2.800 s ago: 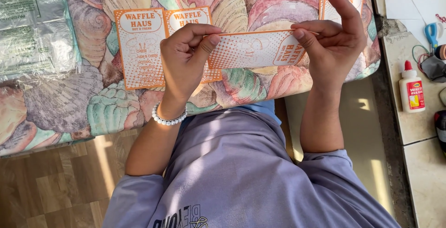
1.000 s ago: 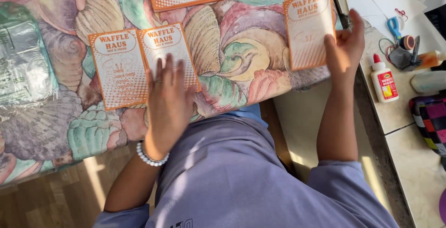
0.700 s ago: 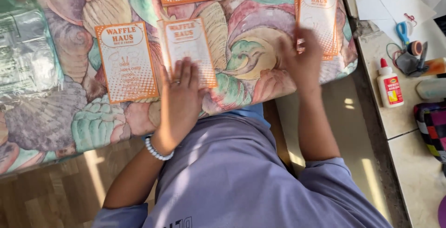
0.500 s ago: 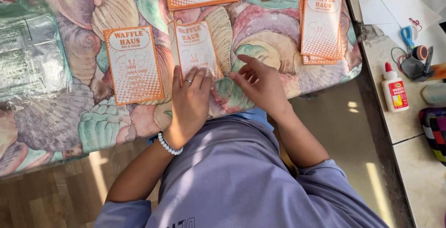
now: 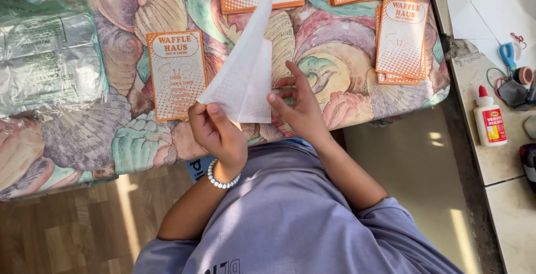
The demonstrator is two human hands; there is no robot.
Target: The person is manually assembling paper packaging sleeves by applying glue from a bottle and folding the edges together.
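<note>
The person wears a loose lavender-grey cotton T-shirt (image 5: 290, 218) with short sleeves that end above the elbows, and both forearms are bare. Some dark printed letters show at the lower edge of the shirt front. Around the left wrist sits a bracelet of small round white beads (image 5: 221, 178).

- Bright daylight is falling across the scene; sunny patches are lying on the floor (image 5: 446, 196)
- Glare is washing the plastic bag (image 5: 50, 62); the focus is staying sharp
</note>
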